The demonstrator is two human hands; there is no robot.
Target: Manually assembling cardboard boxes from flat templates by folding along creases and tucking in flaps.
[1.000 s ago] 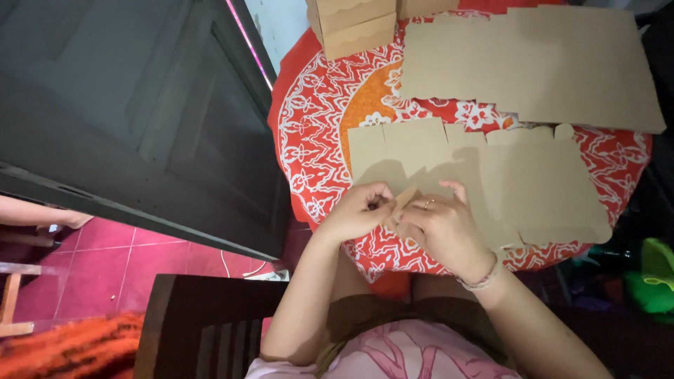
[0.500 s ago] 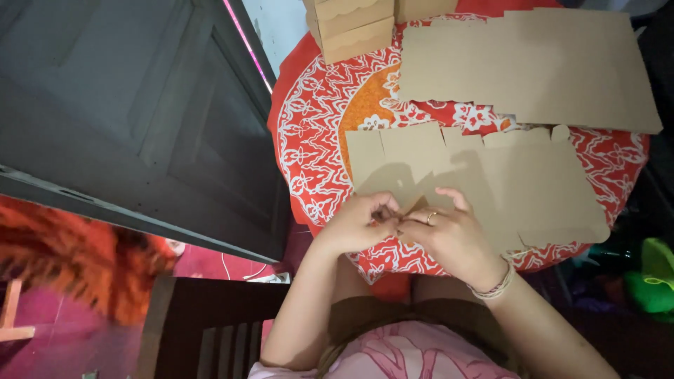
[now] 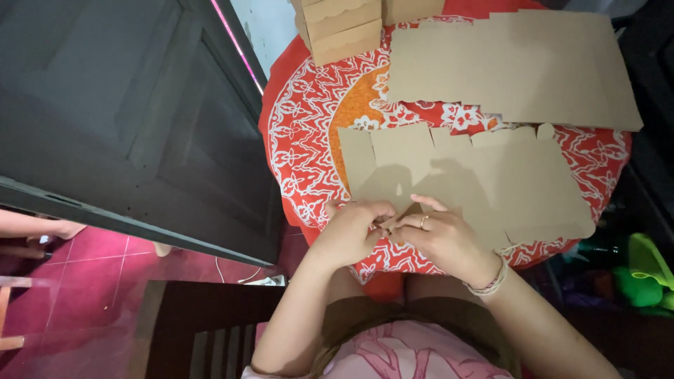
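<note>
From my head camera, my left hand and right hand meet at the near edge of the flat cardboard box blank, both pinched on a small flap, as far as I can tell. The blank lies on the red patterned tablecloth, with another cardboard sheet and folded cardboard boxes beyond.

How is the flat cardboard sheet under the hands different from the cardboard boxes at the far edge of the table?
The flat cardboard sheet lies unfolded on the red patterned tablecloth; the cardboard boxes are already folded into shape and stacked. The sheet is near the person, with the left hand and right hand pinching its near edge; no hand touches the boxes. The sheet covers more of the table. Both are the same plain brown cardboard.
</note>
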